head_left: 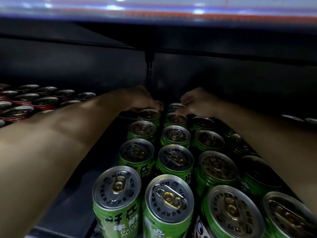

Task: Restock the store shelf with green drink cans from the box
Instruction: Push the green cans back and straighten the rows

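Observation:
Several green drink cans [175, 158] stand upright in rows on the dark shelf [109, 127], silver tops with gold pull tabs facing up. Both my arms reach deep toward the back of the shelf. My left hand [142, 99] curls over the top of a can at the far end of the left row [160, 103]. My right hand [197, 103] has its fingers bent down on the top of the rear can of the second row [175, 106]. How firmly either hand holds its can is hard to tell in the dim light. The box is out of view.
Red cans [25, 100] fill the shelf's left side beyond my left forearm. A bare strip of shelf lies between them and the green rows. A slotted upright [150, 69] runs up the back wall. The upper shelf's edge [154, 14] hangs overhead. More can tops [291, 118] show at far right.

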`<state>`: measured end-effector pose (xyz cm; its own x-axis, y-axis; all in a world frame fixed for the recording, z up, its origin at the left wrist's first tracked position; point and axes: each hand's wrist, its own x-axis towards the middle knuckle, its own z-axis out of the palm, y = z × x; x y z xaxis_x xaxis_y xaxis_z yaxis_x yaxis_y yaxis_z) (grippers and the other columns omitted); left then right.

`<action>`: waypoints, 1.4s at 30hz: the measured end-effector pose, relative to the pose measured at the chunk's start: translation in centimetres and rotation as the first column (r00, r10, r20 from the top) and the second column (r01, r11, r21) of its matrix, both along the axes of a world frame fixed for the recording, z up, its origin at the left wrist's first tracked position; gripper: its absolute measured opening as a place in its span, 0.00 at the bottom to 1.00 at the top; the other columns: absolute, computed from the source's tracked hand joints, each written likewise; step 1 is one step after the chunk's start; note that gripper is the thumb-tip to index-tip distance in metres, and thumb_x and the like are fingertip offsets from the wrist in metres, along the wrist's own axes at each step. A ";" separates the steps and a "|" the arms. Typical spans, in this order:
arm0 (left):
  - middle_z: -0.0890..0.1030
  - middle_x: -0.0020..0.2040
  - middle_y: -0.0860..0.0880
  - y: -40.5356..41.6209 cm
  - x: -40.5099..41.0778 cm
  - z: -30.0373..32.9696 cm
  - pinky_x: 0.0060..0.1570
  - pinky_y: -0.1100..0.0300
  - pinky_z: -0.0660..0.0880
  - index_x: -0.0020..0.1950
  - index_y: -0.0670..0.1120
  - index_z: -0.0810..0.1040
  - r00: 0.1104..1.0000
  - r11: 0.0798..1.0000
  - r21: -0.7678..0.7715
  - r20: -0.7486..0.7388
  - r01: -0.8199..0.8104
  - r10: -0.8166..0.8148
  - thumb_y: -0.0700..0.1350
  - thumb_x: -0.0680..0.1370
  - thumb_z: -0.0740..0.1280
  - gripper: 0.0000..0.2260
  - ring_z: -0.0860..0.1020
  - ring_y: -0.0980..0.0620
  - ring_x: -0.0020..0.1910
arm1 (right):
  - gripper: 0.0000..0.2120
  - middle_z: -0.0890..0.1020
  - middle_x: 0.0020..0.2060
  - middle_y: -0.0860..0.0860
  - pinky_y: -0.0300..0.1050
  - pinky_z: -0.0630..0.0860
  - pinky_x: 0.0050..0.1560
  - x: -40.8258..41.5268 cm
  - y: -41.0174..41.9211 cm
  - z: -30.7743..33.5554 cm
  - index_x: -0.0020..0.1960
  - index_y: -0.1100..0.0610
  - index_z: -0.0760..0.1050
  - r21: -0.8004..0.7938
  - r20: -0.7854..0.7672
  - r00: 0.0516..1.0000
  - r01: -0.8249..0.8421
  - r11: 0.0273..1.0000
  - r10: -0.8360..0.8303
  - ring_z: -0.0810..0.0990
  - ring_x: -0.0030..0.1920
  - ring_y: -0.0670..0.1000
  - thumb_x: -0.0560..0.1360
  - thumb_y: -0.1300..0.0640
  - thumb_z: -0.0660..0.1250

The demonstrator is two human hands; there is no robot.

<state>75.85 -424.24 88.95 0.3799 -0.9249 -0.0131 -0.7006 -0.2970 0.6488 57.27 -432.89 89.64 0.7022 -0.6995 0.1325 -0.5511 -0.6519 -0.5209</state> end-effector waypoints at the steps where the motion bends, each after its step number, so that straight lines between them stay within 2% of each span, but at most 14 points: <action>1: 0.82 0.39 0.48 0.1 0.0 0.0 0.37 0.61 0.74 0.43 0.43 0.81 0.999 1.000 0.000 -0.033 0.002 -0.002 0.50 0.70 0.76 0.11 0.80 0.51 0.37 | 0.28 0.80 0.60 0.57 0.54 0.72 0.66 -0.1 0.0 0.0 0.64 0.63 0.76 -0.002 0.005 1.000 0.000 1.000 0.000 0.78 0.60 0.55 0.68 0.55 0.79; 5: 0.84 0.42 0.45 0.5 -0.1 -0.2 0.44 0.56 0.77 0.46 0.41 0.84 0.999 1.000 -0.016 0.032 -0.022 0.022 0.51 0.70 0.75 0.14 0.81 0.47 0.42 | 0.23 0.82 0.56 0.59 0.56 0.73 0.65 -0.2 0.0 0.1 0.59 0.65 0.79 -0.026 -0.009 1.000 -0.006 1.000 0.006 0.79 0.58 0.56 0.69 0.54 0.78; 9: 0.79 0.37 0.48 0.7 -0.6 -0.1 0.35 0.62 0.69 0.41 0.42 0.81 0.991 1.000 0.023 0.133 -0.018 0.015 0.55 0.74 0.70 0.15 0.76 0.52 0.35 | 0.23 0.81 0.58 0.60 0.56 0.72 0.65 -0.2 0.3 0.0 0.60 0.67 0.78 -0.051 -0.025 1.000 -0.019 0.999 0.018 0.79 0.60 0.57 0.71 0.54 0.76; 11: 0.78 0.40 0.47 1.0 -0.8 -0.3 0.37 0.61 0.69 0.45 0.42 0.80 0.981 0.999 0.040 0.192 -0.003 -0.004 0.58 0.76 0.67 0.18 0.76 0.51 0.38 | 0.24 0.79 0.63 0.59 0.55 0.71 0.67 -0.1 0.7 -0.1 0.64 0.65 0.76 -0.070 -0.046 0.999 -0.027 0.997 0.024 0.77 0.63 0.57 0.73 0.54 0.74; 14: 0.81 0.50 0.45 1.6 -0.7 -0.9 0.43 0.59 0.70 0.52 0.42 0.80 0.984 1.000 -0.010 0.178 -0.021 0.022 0.62 0.76 0.66 0.22 0.79 0.46 0.49 | 0.24 0.76 0.66 0.59 0.48 0.69 0.67 -0.2 1.6 -0.4 0.69 0.64 0.72 -0.121 -0.063 0.998 -0.030 0.992 0.023 0.75 0.65 0.57 0.77 0.55 0.71; 16: 0.81 0.50 0.43 2.2 -0.8 -1.0 0.42 0.60 0.68 0.47 0.44 0.79 0.973 1.000 -0.021 0.228 -0.017 0.022 0.62 0.76 0.65 0.20 0.79 0.44 0.51 | 0.26 0.74 0.69 0.58 0.44 0.67 0.67 -0.5 2.2 -0.6 0.72 0.62 0.68 -0.126 -0.039 0.999 -0.020 0.992 0.015 0.73 0.68 0.56 0.78 0.56 0.69; 18: 0.80 0.45 0.45 3.1 -0.9 -0.9 0.40 0.60 0.67 0.39 0.48 0.76 0.958 1.000 -0.015 0.286 -0.006 0.010 0.62 0.77 0.64 0.18 0.80 0.45 0.49 | 0.21 0.77 0.65 0.58 0.47 0.70 0.64 -0.8 2.9 -0.8 0.68 0.63 0.73 -0.161 -0.012 1.000 -0.013 0.987 0.011 0.76 0.64 0.56 0.78 0.56 0.69; 19: 0.80 0.44 0.47 3.6 -1.0 -0.8 0.40 0.60 0.67 0.38 0.49 0.76 0.950 1.000 -0.010 0.312 0.003 0.000 0.62 0.77 0.63 0.18 0.79 0.46 0.48 | 0.18 0.79 0.62 0.58 0.48 0.72 0.62 -1.0 3.1 -0.9 0.64 0.63 0.76 -0.171 0.003 1.000 -0.008 0.985 0.009 0.77 0.62 0.56 0.77 0.56 0.69; 23: 0.82 0.51 0.49 6.0 -1.5 -0.9 0.49 0.58 0.74 0.55 0.49 0.81 0.947 0.999 -0.024 0.321 0.044 -0.034 0.60 0.77 0.65 0.17 0.79 0.49 0.53 | 0.16 0.79 0.62 0.56 0.50 0.73 0.63 -2.0 4.5 -1.1 0.61 0.60 0.77 -0.147 0.036 0.999 0.010 0.989 -0.005 0.77 0.61 0.56 0.76 0.53 0.70; 25: 0.82 0.57 0.49 7.2 -2.2 -0.8 0.53 0.60 0.72 0.62 0.51 0.79 0.946 0.999 -0.045 0.324 0.030 -0.014 0.59 0.77 0.65 0.18 0.79 0.48 0.57 | 0.15 0.81 0.59 0.56 0.51 0.73 0.62 -2.6 5.2 -0.9 0.59 0.58 0.78 -0.158 0.039 0.999 0.009 0.987 -0.003 0.79 0.59 0.56 0.76 0.52 0.70; 31: 0.81 0.59 0.49 11.4 -4.5 -0.2 0.54 0.62 0.71 0.62 0.51 0.79 0.941 0.989 -0.130 0.339 0.065 -0.017 0.58 0.76 0.68 0.18 0.78 0.49 0.59 | 0.14 0.81 0.56 0.51 0.48 0.73 0.63 -5.4 9.3 0.0 0.58 0.54 0.78 -0.117 0.014 1.000 0.022 0.993 -0.020 0.79 0.58 0.52 0.76 0.49 0.70; 34: 0.79 0.64 0.48 13.8 -5.5 0.7 0.62 0.59 0.71 0.68 0.49 0.76 0.939 0.994 -0.095 0.342 0.054 -0.018 0.60 0.75 0.67 0.24 0.76 0.48 0.63 | 0.14 0.81 0.55 0.50 0.45 0.74 0.58 -7.0 12.1 0.4 0.56 0.52 0.78 -0.151 -0.060 0.998 0.016 0.988 -0.026 0.79 0.56 0.51 0.76 0.45 0.69; 38: 0.82 0.58 0.50 17.1 -7.0 2.1 0.57 0.61 0.73 0.61 0.48 0.80 0.927 0.996 -0.072 0.375 0.054 -0.023 0.58 0.75 0.68 0.20 0.78 0.50 0.58 | 0.13 0.79 0.49 0.46 0.38 0.69 0.47 -9.1 16.3 1.5 0.56 0.51 0.79 -0.150 -0.141 0.989 0.015 0.989 -0.036 0.77 0.50 0.48 0.77 0.45 0.68; 42: 0.84 0.49 0.51 20.1 -7.8 2.6 0.51 0.62 0.75 0.51 0.48 0.83 0.944 0.996 -0.053 0.325 0.071 -0.050 0.57 0.72 0.72 0.15 0.80 0.52 0.50 | 0.16 0.82 0.52 0.50 0.43 0.75 0.52 -10.7 19.6 2.2 0.55 0.53 0.80 -0.162 -0.174 0.984 0.011 0.987 -0.040 0.79 0.52 0.51 0.77 0.43 0.67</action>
